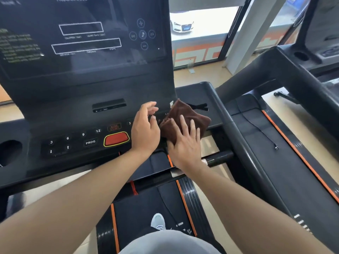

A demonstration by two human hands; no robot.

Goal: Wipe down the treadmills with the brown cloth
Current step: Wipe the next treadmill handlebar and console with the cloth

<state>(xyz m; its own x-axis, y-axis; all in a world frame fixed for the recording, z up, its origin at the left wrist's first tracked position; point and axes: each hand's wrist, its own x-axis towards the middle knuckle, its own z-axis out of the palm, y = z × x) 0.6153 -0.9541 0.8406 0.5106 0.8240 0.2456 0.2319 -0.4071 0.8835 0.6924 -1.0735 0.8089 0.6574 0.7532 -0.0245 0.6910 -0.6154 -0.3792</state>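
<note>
Brown cloth: the brown cloth [185, 119] lies folded and bunched on the right end of the treadmill console [77, 110], at about 3 o'clock from the red button [116, 139].
Right hand: the right hand [185, 145] lies flat on the near half of the cloth, fingers straight and spread, pointing toward 12 o'clock; its grip is open, pressing rather than clutching.
Left hand: the left hand [145, 129] is just beside the cloth at its 9 o'clock, fingers loosely bent over the panel; whether the fingertips touch the cloth's edge I cannot tell. It holds nothing.
Console: a dark display [82, 37] fills the upper part; below it a slot-shaped port bar [109, 105]; then a row of number keys, a PROG key [90, 142] and the yellow-rimmed red button.
Covered: the left hand hides some keys between the red button and the cloth.
Around: a round cup holder [10, 151] at 9 o'clock on the console; a black clip [200, 107] on the tray just beyond the cloth at 1 o'clock; the side rail [236, 136] runs down at 4 o'clock.
Below: the belt with orange trim [146, 213], a grey shoe [158, 221] on it.
Neighbour: a second treadmill [286, 143] at 3 o'clock.
Far: a white car [182, 24] at 1 o'clock, through the window.
</note>
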